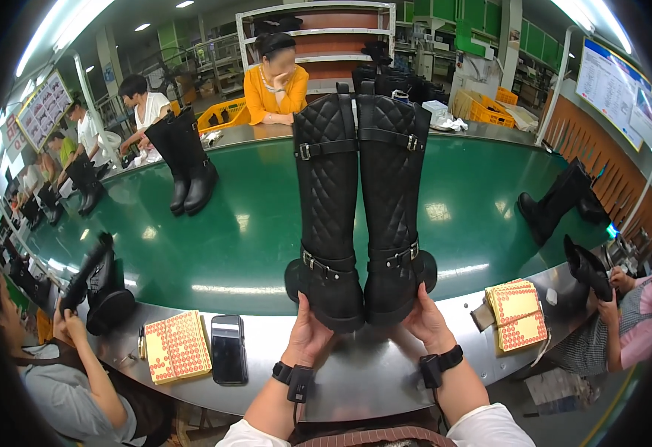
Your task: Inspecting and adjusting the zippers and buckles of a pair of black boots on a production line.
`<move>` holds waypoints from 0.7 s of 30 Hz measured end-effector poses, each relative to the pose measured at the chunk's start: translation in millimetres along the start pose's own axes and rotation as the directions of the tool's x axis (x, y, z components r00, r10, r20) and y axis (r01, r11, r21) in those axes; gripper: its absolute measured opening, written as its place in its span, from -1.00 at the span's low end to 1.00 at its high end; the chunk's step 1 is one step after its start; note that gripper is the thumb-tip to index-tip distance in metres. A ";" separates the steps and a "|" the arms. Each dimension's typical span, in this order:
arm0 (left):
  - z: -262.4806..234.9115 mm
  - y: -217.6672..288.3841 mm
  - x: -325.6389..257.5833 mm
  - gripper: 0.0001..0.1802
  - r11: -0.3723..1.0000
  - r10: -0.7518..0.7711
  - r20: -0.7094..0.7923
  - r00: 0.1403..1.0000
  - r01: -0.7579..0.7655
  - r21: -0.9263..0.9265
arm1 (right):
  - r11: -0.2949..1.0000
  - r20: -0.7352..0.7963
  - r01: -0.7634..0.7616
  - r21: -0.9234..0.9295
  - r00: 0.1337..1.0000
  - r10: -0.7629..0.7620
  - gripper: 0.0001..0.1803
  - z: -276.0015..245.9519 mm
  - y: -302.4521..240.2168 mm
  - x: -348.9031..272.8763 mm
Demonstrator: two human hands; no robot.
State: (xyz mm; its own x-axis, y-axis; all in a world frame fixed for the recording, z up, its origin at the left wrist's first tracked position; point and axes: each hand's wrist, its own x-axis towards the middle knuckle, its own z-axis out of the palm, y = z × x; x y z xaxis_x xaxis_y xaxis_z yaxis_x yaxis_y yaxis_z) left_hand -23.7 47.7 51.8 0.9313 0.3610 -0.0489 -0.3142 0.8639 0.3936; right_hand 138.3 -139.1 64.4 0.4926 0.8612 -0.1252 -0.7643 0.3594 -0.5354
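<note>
Black quilted boots (pixel 359 208) upright, left hand (pixel 308 337), right hand (pixel 428 322) gripping heels

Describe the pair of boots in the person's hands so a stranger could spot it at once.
On the near edge of the green conveyor belt, dead centre, stands the pair of tall black quilted boots, gripped at the heels by the left hand and right hand. Unlike the other boots, both stand upright with buckled straps facing the camera.

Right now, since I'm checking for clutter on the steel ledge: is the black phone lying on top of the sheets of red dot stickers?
No: the phone lies flat on the steel ledge, just right of the sticker sheets.
</note>
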 end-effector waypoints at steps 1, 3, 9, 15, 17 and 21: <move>-0.5 -2.5 0.4 -0.15 1.000 0.001 0.000 1.000 -0.001 -0.002 | 1.000 0.000 -0.001 -0.002 1.000 0.001 -0.36 -0.4 0.4 0.2; -3.4 -8.4 0.0 -0.10 0.945 -0.186 0.102 0.977 0.206 -0.252 | 0.990 0.166 -0.139 0.009 0.977 0.136 -0.31 -4.5 4.8 2.4; 18.9 -10.2 -3.0 -0.14 0.959 -0.261 0.078 0.962 0.268 -0.095 | 0.818 -0.113 0.048 -0.573 0.984 -0.136 -0.38 -19.1 10.6 12.7; 30.9 -11.4 -11.3 -0.26 0.962 -0.237 0.146 0.960 0.253 -0.106 | 0.637 -0.092 0.049 -0.769 0.978 -0.187 -0.49 -32.5 9.1 12.7; 33.8 -18.8 -11.8 -0.28 0.977 -0.169 0.075 0.983 0.177 -0.119 | 0.396 0.005 0.167 -0.903 0.925 -0.379 -0.53 -27.4 4.8 7.0; 27.9 -25.8 -13.3 -0.32 0.988 -0.060 -0.012 0.998 0.058 -0.143 | -0.096 0.302 0.366 -0.926 0.560 -0.772 -0.74 63.1 -29.5 -8.9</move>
State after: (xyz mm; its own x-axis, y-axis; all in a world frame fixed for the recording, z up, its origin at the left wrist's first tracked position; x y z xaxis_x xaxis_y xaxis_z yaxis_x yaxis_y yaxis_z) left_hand -22.8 10.7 68.0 0.9463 0.3123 -0.0836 -0.2827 0.9248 0.2547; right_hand 130.3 -134.7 134.0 0.7403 0.3128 0.5951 0.6389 -0.0519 -0.7675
